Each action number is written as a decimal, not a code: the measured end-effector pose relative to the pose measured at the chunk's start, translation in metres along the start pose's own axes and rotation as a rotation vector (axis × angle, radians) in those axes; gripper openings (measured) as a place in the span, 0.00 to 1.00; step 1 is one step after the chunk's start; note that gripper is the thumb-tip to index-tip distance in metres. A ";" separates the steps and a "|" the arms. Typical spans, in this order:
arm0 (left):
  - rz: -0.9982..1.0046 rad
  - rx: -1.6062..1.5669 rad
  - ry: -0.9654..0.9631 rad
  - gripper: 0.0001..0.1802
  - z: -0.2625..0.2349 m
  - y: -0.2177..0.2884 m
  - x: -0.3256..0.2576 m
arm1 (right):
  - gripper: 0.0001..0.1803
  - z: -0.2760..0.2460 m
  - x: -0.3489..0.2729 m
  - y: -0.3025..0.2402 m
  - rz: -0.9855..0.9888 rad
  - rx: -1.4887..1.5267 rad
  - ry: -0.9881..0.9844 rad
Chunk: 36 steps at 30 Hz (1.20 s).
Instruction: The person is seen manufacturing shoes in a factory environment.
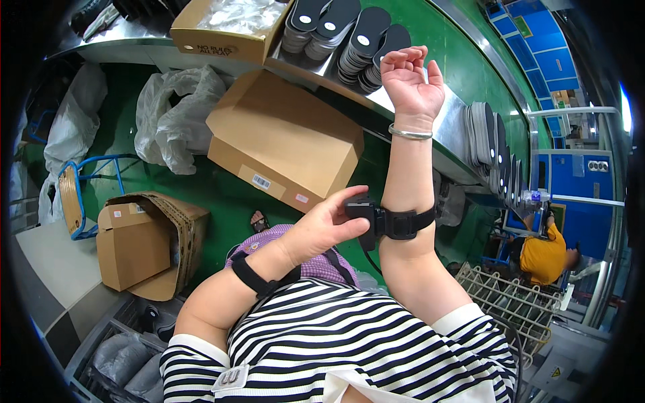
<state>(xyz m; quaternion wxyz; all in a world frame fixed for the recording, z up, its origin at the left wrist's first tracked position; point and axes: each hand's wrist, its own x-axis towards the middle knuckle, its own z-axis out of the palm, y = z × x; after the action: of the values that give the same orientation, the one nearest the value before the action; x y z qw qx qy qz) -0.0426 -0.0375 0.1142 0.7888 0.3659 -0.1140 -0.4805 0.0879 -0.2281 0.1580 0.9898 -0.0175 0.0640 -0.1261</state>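
Observation:
My left hand (324, 225) reaches across my body and pinches a small black box-shaped device (360, 218) between thumb and fingers. A black strap with a buckle (403, 224) fixes that device around my right forearm. My right hand (411, 86) is raised over the edge of the metal bench, palm showing, fingers loosely curled and holding nothing. A silver bangle (410, 132) circles my right wrist, and another black strap (251, 274) goes round my left forearm. Close to my right fingers stand stacks of dark insoles (365, 40).
A large closed cardboard box (282, 127) lies beyond my left hand. On the bench sits an open carton (228, 40) with clear plastic; more insole stacks (480, 138) stand to the right. Folded cardboard (134, 245) and a grey crate (114, 356) are at left. A person in yellow (543, 255) is at far right.

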 end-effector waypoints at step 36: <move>0.424 1.226 -0.587 0.24 -0.023 0.020 -0.005 | 0.08 -0.042 -0.050 0.074 0.536 -0.140 0.247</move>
<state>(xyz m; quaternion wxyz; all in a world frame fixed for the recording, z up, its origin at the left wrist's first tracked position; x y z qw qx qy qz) -0.0192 -0.0167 0.1124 0.4542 0.5690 -0.6404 -0.2448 0.0523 -0.1450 0.1191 0.9690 -0.0527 0.1946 0.1430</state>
